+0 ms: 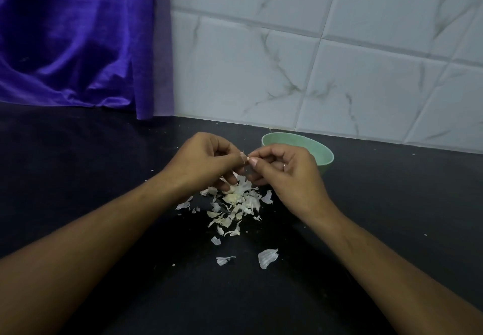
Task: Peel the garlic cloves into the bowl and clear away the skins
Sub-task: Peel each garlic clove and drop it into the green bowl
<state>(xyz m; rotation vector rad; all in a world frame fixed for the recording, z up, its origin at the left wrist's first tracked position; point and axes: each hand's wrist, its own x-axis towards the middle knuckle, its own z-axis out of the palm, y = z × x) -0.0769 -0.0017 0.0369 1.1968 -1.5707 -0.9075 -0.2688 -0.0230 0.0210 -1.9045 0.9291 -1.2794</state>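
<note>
My left hand [202,161] and my right hand [283,170] meet above the black counter and pinch one small garlic clove [243,157] between their fingertips; a bit of pale skin sticks up from it. Below the hands lies a heap of garlic skins [239,202], with what looks like a clove or two [231,189] in it. More loose skins [267,257] are scattered toward me. A pale green bowl [322,155] stands just behind my right hand; its inside is mostly hidden.
The black counter [104,172] runs left and right. A white marbled tile wall [313,60] rises close behind the bowl. A purple curtain [78,42] hangs at the back left, down to the counter.
</note>
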